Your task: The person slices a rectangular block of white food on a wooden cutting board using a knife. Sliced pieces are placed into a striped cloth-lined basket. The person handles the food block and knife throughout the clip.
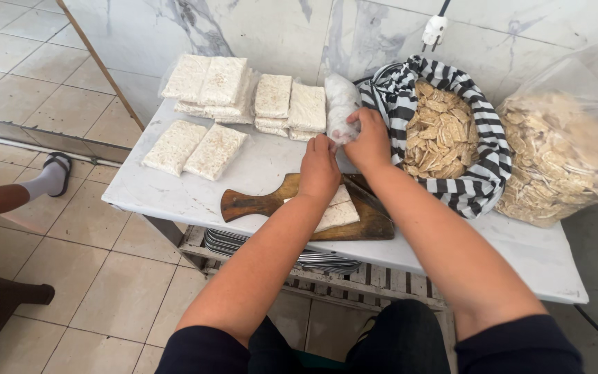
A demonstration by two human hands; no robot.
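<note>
My right hand (368, 142) grips the near end of a white wrapped roll (340, 100) that lies on the marble table (174, 197), next to the striped bag. My left hand (318, 170) pinches the wrapping at that same end, fingertips touching it. Both hands hover over a brown wooden cutting board (257, 202) with a flat pale block (337, 213) lying on it, partly hidden by my left forearm.
Flat wrapped pale blocks (195, 149) lie in pairs and stacks (212, 83) at the table's left and back. A black-and-white striped bag (479, 180) holds cut chips; a clear plastic bag (562, 159) of chips stands at right. Another person's leg and sandal (53, 176) are at left.
</note>
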